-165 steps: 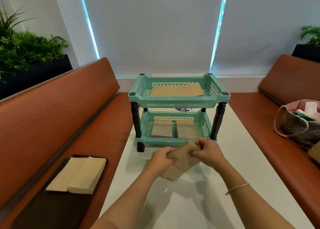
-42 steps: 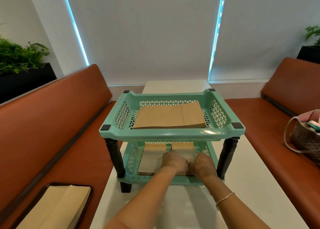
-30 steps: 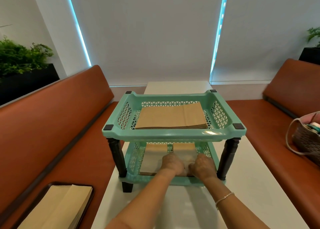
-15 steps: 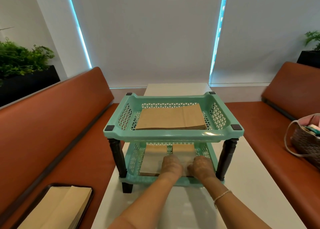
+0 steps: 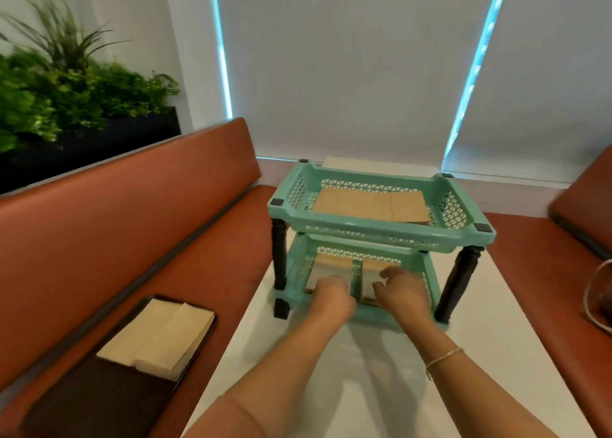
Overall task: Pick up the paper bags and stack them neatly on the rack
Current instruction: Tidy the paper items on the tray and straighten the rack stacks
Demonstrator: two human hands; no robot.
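— Paper bags [image 5: 331,270]: where do they lie?
— Two piles sit in the lower tier of the green rack [image 5: 381,229]; another pile [image 5: 371,204] fills its top tier.
— And the hands?
— Left hand [image 5: 331,293] rests curled on the rack's left pile; right hand [image 5: 399,292] touches the right pile [image 5: 372,278], fingers loosely spread.

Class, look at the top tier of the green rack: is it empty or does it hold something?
Not empty. The top tier holds flat brown paper bags lying inside its rim.
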